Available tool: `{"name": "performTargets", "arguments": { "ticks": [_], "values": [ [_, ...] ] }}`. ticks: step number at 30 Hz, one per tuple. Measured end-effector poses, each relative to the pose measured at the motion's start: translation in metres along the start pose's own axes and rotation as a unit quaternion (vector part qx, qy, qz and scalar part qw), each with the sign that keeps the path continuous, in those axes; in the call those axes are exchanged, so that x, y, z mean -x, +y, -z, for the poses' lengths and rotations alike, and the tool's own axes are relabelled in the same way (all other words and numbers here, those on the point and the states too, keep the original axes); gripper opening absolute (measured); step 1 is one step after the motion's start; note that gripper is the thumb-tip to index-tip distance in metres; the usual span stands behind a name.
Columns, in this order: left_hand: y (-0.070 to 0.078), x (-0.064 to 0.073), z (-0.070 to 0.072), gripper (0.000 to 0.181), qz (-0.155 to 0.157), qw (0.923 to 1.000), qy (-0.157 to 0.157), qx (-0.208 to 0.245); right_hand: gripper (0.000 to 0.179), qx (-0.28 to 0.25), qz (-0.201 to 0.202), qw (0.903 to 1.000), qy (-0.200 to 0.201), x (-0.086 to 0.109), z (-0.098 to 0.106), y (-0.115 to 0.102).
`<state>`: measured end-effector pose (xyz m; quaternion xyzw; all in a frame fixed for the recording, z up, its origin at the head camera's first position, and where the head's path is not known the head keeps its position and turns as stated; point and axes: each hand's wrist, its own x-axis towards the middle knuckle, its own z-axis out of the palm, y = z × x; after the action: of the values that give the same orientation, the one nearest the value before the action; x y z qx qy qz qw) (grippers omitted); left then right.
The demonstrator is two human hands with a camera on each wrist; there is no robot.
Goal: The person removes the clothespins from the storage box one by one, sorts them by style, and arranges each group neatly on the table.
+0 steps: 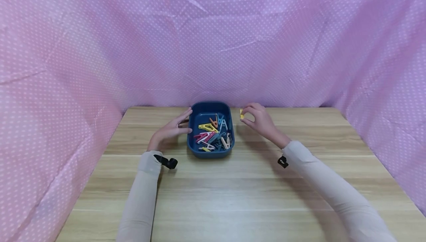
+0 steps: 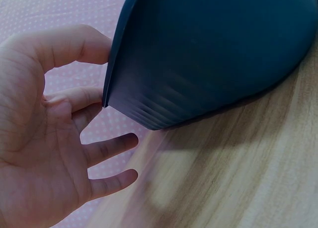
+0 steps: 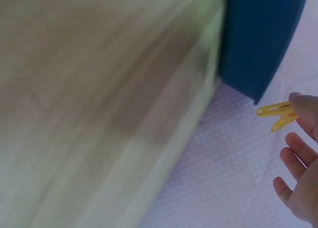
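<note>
A dark blue plastic tub (image 1: pixel 211 154) stands on the wooden table and holds several clothespins (image 1: pixel 207 137) in red, yellow, orange, white and teal. My left hand (image 1: pixel 173 127) is at the tub's left side, its thumb and forefinger spread and touching near the rim. In the left wrist view the two lower fingers (image 2: pixel 112 149) extend free of the tub. To the right of the tub, my right hand (image 1: pixel 261 120) pinches a yellow clothespin (image 3: pixel 276 111) between thumb and forefinger, jaws pointing out. The other fingers of that hand are loosely bent.
The wooden table (image 1: pixel 213 197) reaches back to a pink dotted cloth (image 1: pixel 213 49), which hangs behind and on both sides. Black camera straps sit on the left wrist (image 1: pixel 168 161) and the right wrist (image 1: pixel 283 161).
</note>
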<state>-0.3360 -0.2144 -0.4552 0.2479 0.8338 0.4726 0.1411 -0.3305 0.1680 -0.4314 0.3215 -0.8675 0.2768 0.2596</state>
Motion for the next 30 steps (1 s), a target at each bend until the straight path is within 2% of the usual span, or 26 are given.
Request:
{"name": "performTargets", "arguments": {
  "ticks": [4, 9, 15, 20, 26, 30],
  "values": [
    [-0.002, 0.000, 0.000, 0.084, -0.002, 1.0000, -0.003, 0.002, 0.018, -0.022, -0.057, 0.9971, -0.046, 0.007, -0.001, 0.006],
    [-0.002, 0.000, 0.001, 0.085, -0.001, 1.0000, 0.001, 0.008, 0.016, -0.077, -0.113, 0.9853, -0.102, 0.013, -0.006, 0.014],
    [0.000, 0.001, 0.000, 0.085, -0.004, 0.9999, -0.006, 0.008, 0.019, -0.086, -0.146, 0.9743, -0.148, 0.021, -0.015, 0.020],
    [0.001, 0.000, -0.001, 0.085, 0.000, 0.9999, -0.003, 0.012, 0.024, -0.051, -0.144, 0.9776, -0.145, 0.026, -0.017, 0.019],
    [0.000, 0.000, 0.000, 0.086, 0.012, 0.9998, 0.000, 0.015, 0.031, 0.043, -0.105, 0.9852, -0.128, 0.035, -0.015, 0.018],
    [-0.002, 0.000, 0.000, 0.085, 0.015, 0.9997, -0.001, 0.019, 0.028, 0.082, -0.104, 0.9828, -0.129, 0.041, -0.013, 0.016]
  ]
}}
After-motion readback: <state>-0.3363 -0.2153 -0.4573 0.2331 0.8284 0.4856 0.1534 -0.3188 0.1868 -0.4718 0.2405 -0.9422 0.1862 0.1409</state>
